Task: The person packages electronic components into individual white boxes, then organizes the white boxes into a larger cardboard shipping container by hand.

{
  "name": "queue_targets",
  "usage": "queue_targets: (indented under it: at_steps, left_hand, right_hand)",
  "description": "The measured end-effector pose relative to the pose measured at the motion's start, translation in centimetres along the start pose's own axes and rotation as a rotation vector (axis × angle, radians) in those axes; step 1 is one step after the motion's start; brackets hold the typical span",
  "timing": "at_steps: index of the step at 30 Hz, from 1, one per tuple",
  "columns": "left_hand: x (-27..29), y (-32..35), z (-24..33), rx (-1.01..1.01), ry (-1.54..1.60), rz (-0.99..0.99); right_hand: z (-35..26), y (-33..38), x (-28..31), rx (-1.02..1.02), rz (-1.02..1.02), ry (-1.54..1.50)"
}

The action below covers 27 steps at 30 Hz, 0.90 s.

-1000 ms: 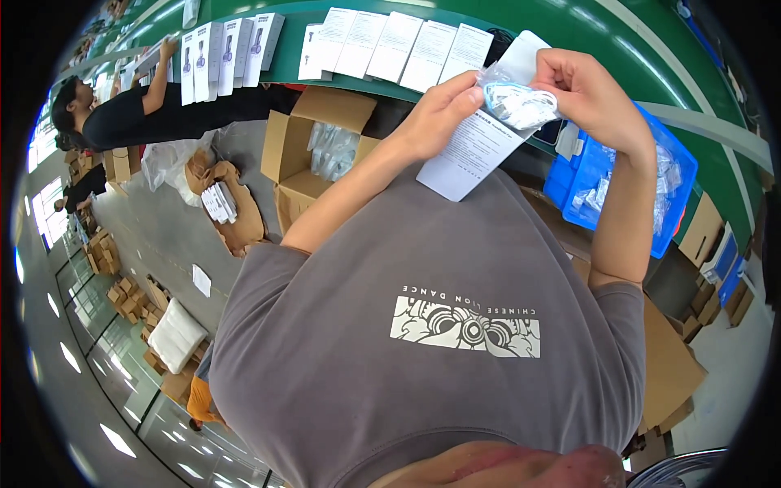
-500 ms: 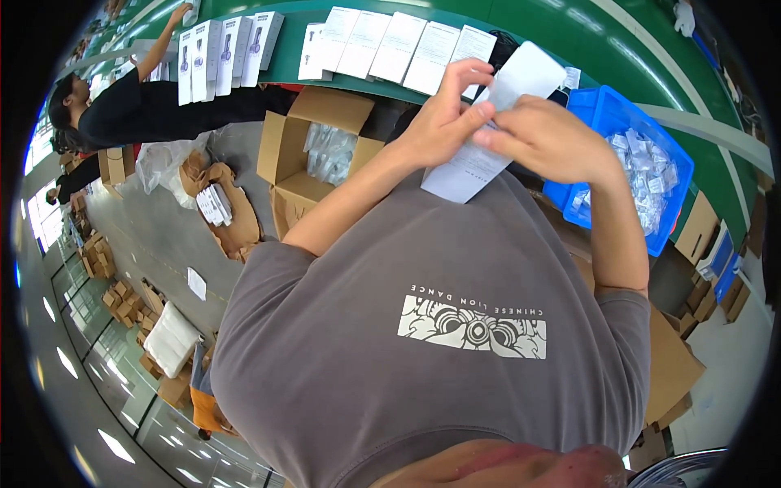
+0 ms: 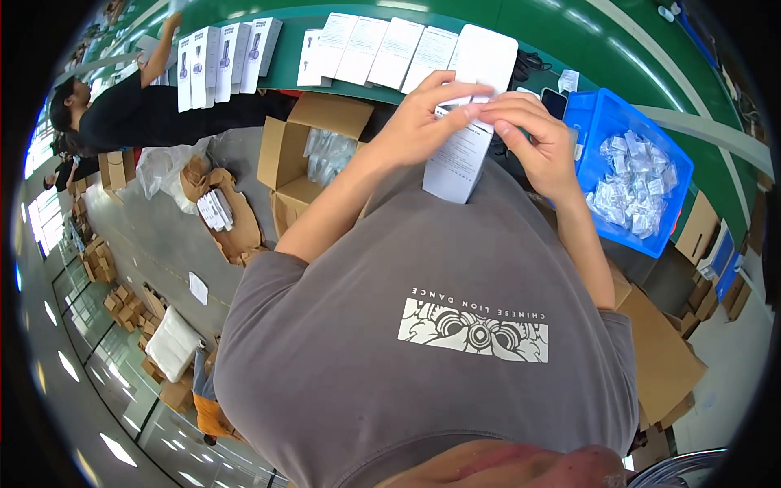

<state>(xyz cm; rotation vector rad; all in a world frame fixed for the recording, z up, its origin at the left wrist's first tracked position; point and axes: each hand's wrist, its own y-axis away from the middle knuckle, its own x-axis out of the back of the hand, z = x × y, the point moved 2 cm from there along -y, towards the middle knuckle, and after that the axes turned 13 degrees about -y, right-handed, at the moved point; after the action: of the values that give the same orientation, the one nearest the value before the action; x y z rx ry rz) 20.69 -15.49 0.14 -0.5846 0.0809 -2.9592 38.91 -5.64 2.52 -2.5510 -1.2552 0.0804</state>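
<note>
A slim white carton (image 3: pixel 454 169) with small print stands against my shirt front, its long flap (image 3: pixel 488 57) raised at the far end. My left hand (image 3: pixel 427 118) grips its left side near the mouth, the thumb and index finger along the edge. From the right, my right hand (image 3: pixel 537 146) has its fingers bent onto the same mouth, the fingertips close to my left thumb. Whatever is inside the carton is hidden.
Printed white cartons (image 3: pixel 390 50) lie in a row on the green table (image 3: pixel 305 20), with more cartons (image 3: pixel 232 53) standing left. A blue bin (image 3: pixel 590 154) of small clear bags is at right, a phone (image 3: pixel 554 103) beside it. An open cardboard box (image 3: pixel 289 175) holds bagged items. A person (image 3: pixel 122 106) works at far left.
The carton has turned to stand straighter, its flap swinging left. My right hand has slid off its face to the right edge of the mouth, and its fingers have straightened somewhat.
</note>
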Motion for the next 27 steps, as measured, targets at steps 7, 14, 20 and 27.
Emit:
queue_targets:
  at_steps: [7, 14, 20, 27]
  left_hand:
    - [0.2, -0.3, 2.3, 0.138, -0.046, -0.152]
    - [-0.9, -0.8, 2.9, 0.183, -0.199, -0.105]
    - [-0.5, -0.6, 3.0, 0.119, -0.379, -0.106]
    - [-1.2, 0.0, 0.4, 0.286, -0.174, -0.164]
  right_hand:
    - [-1.1, -3.8, 3.3, -0.174, 0.304, 0.089]
    - [0.2, -5.0, 2.5, -0.015, 0.01, 0.27]
    - [0.8, -3.9, 2.2, -0.375, 0.0, -0.153]
    - [-0.4, -3.0, 1.7, -0.416, 0.001, -0.079]
